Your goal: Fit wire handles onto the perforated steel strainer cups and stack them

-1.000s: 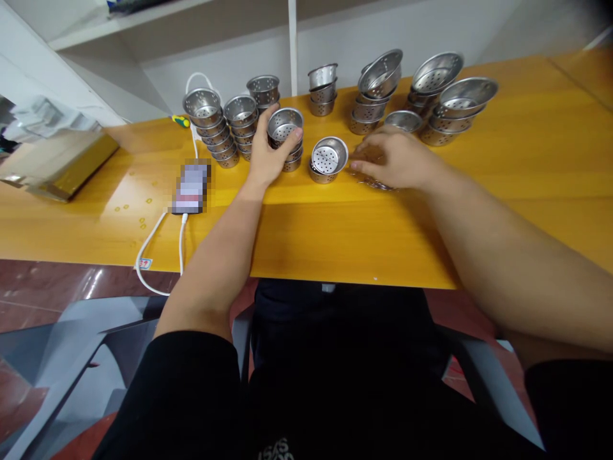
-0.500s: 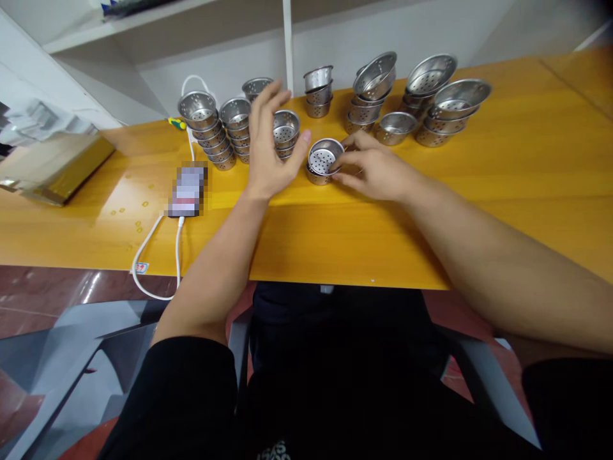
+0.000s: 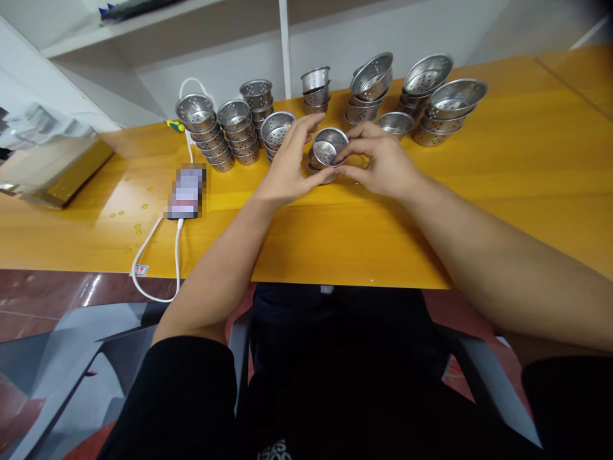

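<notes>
A small perforated metal cup sits tilted on top of another cup, whose lower part is mostly hidden. My right hand pinches the upper cup's right rim between thumb and fingers. From the left, my left hand curves around the pair. Its fingers are apart, with the thumb stretched to the front of the cup; whether the thumb presses on the metal is unclear. Just behind my left hand stands a stack of perforated cups, partly covered by it. Beyond my right hand is a low cup.
More stacks of cups line the back: a tall stack, a neighbouring stack, a shorter stack and leaning stacks at right. A phone with a white cable lies left. A cardboard box is at far left.
My left hand has come down and to the right, from beside the cups to around them. In my right hand the upper cup has tipped and risen slightly on the lower one.
</notes>
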`<state>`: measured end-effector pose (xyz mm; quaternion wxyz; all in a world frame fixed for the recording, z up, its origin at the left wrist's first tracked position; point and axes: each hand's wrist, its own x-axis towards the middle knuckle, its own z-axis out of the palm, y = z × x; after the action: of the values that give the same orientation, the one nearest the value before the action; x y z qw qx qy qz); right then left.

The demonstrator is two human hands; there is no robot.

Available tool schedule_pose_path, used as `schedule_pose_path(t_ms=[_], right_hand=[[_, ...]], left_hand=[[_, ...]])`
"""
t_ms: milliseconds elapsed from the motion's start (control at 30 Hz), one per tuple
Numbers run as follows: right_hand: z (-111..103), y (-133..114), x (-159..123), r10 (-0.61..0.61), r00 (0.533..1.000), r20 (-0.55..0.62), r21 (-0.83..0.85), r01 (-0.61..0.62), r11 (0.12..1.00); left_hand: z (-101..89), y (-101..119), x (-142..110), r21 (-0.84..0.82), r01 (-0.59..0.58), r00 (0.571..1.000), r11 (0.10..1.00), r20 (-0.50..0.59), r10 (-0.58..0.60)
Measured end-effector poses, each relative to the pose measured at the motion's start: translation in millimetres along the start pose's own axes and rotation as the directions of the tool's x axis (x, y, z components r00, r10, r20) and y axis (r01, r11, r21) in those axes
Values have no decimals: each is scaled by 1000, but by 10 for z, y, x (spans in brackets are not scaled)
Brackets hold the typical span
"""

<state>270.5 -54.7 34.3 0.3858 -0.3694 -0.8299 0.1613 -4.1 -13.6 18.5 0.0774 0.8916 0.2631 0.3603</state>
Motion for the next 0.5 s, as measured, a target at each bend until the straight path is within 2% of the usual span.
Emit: schedule_pose_path(t_ms=[133,267,400,500], right_hand=[[34,8,5,38,999,11,73,-39,997],[49,5,6,23,1000,-16,150,-21,989],[-22,-135,14,-4,1000,-24,191,8,982],[-103,-292,18,1,1000,25,116,-4,993]], left_hand=[[45,-43,14,-39,4,1000,999,7,-4],[77,-68,24,-40,14,1000,999,-6,-14],[85,-41,4,-42,34,999,999,-14,-34],[51,5,-4,-33,46,999,998,1,-46]])
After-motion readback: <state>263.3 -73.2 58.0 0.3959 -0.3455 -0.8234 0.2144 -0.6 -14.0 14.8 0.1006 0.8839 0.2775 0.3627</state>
